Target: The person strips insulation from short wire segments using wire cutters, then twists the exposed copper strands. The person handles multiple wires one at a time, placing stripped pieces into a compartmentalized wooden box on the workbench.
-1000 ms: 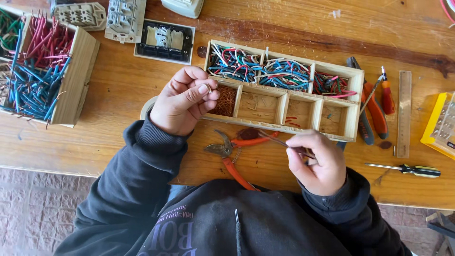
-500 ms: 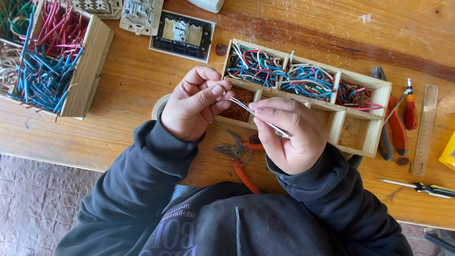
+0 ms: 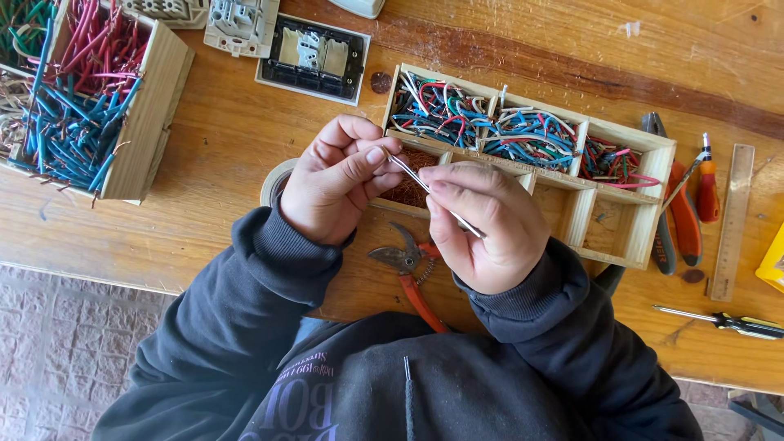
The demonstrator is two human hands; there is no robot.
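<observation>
Now my left hand (image 3: 331, 192) pinching one wire end, my right hand (image 3: 482, 233) gripping the thin pale wire (image 3: 408, 173), above the wooden compartment tray (image 3: 625, 196), orange cutters (image 3: 406, 265) on the tabletop (image 3: 220, 139).

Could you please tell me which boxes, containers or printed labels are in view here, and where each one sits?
Divided wooden tray: behind the hands, wire offcuts in its far compartments.
Wooden box: far left, red and blue wires.
Yellow case: right edge, mostly cut off.
Printed lettering: pale, on the dark sweatshirt.

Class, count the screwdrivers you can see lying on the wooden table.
2. One orange-handled screwdriver lies beside the pliers, right of the compartment box. One black-and-yellow screwdriver lies near the table's right front edge. Others may be hidden beyond the frame.
</observation>
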